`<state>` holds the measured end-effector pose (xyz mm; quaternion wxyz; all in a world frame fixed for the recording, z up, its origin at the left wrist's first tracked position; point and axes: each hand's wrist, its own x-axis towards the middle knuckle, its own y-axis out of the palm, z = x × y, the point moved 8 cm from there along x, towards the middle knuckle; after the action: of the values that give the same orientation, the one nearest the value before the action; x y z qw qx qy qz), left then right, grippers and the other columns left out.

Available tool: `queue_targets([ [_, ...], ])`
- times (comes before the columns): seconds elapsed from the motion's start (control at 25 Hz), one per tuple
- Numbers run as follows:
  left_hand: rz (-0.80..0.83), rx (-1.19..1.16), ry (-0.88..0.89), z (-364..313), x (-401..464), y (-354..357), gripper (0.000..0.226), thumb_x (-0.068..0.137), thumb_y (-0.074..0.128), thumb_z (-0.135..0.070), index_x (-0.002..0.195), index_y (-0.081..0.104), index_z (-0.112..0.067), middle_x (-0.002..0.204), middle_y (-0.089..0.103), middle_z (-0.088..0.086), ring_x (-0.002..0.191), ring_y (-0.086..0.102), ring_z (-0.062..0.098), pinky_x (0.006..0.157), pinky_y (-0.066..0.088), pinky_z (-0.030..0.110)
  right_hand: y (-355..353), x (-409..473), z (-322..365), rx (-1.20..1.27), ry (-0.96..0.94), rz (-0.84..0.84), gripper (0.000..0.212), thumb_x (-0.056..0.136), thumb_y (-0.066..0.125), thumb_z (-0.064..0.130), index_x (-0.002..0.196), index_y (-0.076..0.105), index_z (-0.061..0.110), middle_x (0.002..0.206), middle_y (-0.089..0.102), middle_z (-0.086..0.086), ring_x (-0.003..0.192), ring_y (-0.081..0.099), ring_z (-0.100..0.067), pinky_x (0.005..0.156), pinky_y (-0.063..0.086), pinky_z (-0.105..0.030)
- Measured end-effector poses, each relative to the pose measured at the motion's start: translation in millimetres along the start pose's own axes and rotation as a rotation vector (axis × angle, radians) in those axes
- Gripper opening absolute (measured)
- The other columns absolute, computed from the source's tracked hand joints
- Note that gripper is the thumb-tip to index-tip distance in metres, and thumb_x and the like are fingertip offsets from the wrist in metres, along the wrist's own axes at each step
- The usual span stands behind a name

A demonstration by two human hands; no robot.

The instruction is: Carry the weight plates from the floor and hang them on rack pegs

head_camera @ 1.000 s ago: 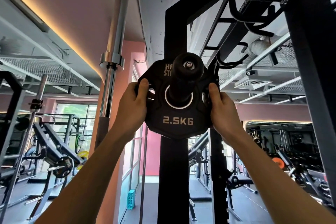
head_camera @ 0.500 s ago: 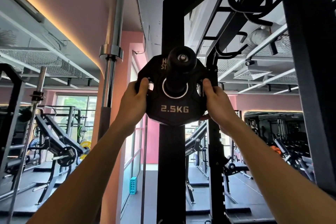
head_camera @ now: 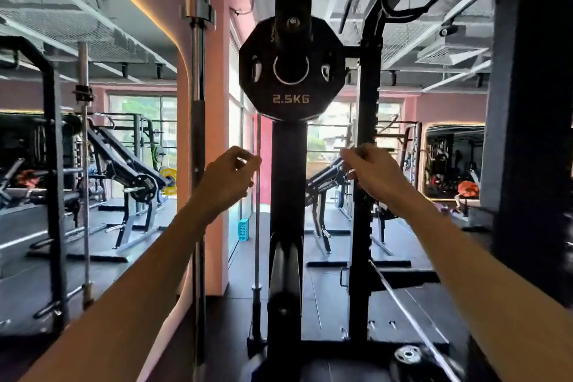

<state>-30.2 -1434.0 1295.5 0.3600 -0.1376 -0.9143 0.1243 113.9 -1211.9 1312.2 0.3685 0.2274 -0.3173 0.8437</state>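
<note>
A black 2.5KG weight plate (head_camera: 291, 96) hangs on a black peg (head_camera: 291, 28) of the rack's upright post (head_camera: 289, 170). Both my hands are below the plate and apart from it. My left hand (head_camera: 231, 178) is left of the post with its fingers loosely curled and nothing in it. My right hand (head_camera: 369, 172) is right of the post, fingers also loosely curled and empty. A larger plate (head_camera: 283, 282) sits edge-on on a lower peg of the same post. Another black plate (head_camera: 407, 357) lies on the floor at the bottom right.
Upright barbells (head_camera: 198, 102) stand left of the post, a thinner one (head_camera: 257, 226) close beside it. A second rack upright (head_camera: 367, 164) and a thick black column (head_camera: 533, 133) stand to the right. A slanted bar (head_camera: 409, 313) crosses the floor. Gym machines (head_camera: 130, 170) fill the background.
Both hands let go of the 2.5KG plate and dropped below it. The plate now hangs on the peg by itself. The view tilted downward.
</note>
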Motion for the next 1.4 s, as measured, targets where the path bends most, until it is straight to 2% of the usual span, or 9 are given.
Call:
queue_targets([
  [0.12,0.061,0.032,-0.062,14.2,-56.8,7.7,0.023,0.094,0.057,-0.041,0.104,0.059,-0.02,0.09,0.067,0.002,0.082,0.07,0.023,0.077,0.058,0.044,2.8,-54.0,-28.4,-0.017,0.058,0.048,0.022,0.093,0.059,0.042,0.095,0.063,0.02,0.097,0.069,-0.001,0.083,0.064,-0.016,0.073,0.042,-0.028],
  [0.36,0.166,0.1,-0.246,63.0,-184.5,18.5,0.017,0.089,0.058,-0.04,0.093,0.058,-0.024,0.088,0.069,0.005,0.085,0.069,0.029,0.084,0.055,0.048,19.9,-178.2,-89.2,-0.012,0.224,0.167,0.019,0.093,0.061,0.038,0.091,0.061,0.018,0.102,0.07,-0.009,0.094,0.066,-0.027,0.086,0.049,-0.038],
  [0.48,0.248,0.173,-0.362,110.4,-256.7,24.7,0.02,0.09,0.056,-0.042,0.095,0.061,-0.024,0.095,0.069,0.004,0.083,0.068,0.02,0.079,0.055,0.036,38.9,-250.7,-126.5,-0.027,0.352,0.246,0.019,0.091,0.06,0.04,0.09,0.062,0.021,0.101,0.07,-0.007,0.098,0.066,-0.028,0.089,0.05,-0.042],
  [0.68,0.38,0.237,-0.552,176.5,-373.8,41.7,0.018,0.093,0.055,-0.036,0.096,0.063,-0.02,0.095,0.069,0.004,0.093,0.065,0.024,0.084,0.051,0.036,69.1,-370.7,-180.2,-0.084,0.552,0.331,0.029,0.095,0.059,0.033,0.097,0.063,0.004,0.086,0.066,-0.009,0.072,0.06,-0.023,0.065,0.045,-0.034],
  [0.8,0.51,0.27,-0.661,215.2,-450.5,52.8,0.016,0.095,0.054,-0.035,0.095,0.06,-0.021,0.092,0.064,0.001,0.096,0.063,0.026,0.078,0.046,0.033,89.6,-448.5,-208.2,-0.136,0.655,0.395,0.023,0.096,0.059,0.032,0.09,0.061,0.01,0.076,0.059,-0.003,0.065,0.053,-0.015,0.062,0.038,-0.028],
  [0.96,0.702,0.308,-0.797,254.6,-545.0,55.9,0.027,0.097,0.049,-0.036,0.11,0.06,-0.015,0.101,0.065,0.008,0.09,0.062,0.025,0.079,0.051,0.037,107.2,-558.7,-237.7,-0.138,0.867,0.44,0.027,0.094,0.06,0.038,0.101,0.064,0.013,0.098,0.068,-0.005,0.094,0.064,-0.023,0.08,0.052,-0.039],
  [1.08,0.855,0.31,-0.904,272.2,-615.8,57.3,0.022,0.096,0.047,-0.04,0.104,0.056,-0.021,0.106,0.065,0.007,0.089,0.062,0.022,0.082,0.053,0.039,112.9,-643.8,-242.0,-0.132,1.039,0.472,0.026,0.095,0.059,0.038,0.104,0.063,0.014,0.103,0.069,-0.007,0.099,0.064,-0.026,0.091,0.052,-0.045],
  [1.24,1.107,0.346,-1.021,274.7,-708.1,61.6,0.029,0.099,0.047,-0.038,0.118,0.055,-0.018,0.101,0.063,0.005,0.085,0.062,0.018,0.078,0.053,0.036,105.0,-752.4,-238.2,-0.141,1.29,0.492,0.027,0.097,0.055,0.037,0.111,0.059,0.015,0.104,0.067,-0.004,0.098,0.064,-0.022,0.086,0.051,-0.038],
  [1.4,1.37,0.366,-0.944,264.0,-781.4,70.6,0.034,0.1,0.047,-0.035,0.128,0.053,-0.016,0.102,0.063,0.004,0.088,0.062,0.019,0.075,0.053,0.034,79.4,-857.6,-224.4,-0.103,1.504,0.423,0.018,0.097,0.055,0.033,0.105,0.058,0.017,0.1,0.068,-0.005,0.089,0.064,-0.019,0.075,0.051,-0.034],
])
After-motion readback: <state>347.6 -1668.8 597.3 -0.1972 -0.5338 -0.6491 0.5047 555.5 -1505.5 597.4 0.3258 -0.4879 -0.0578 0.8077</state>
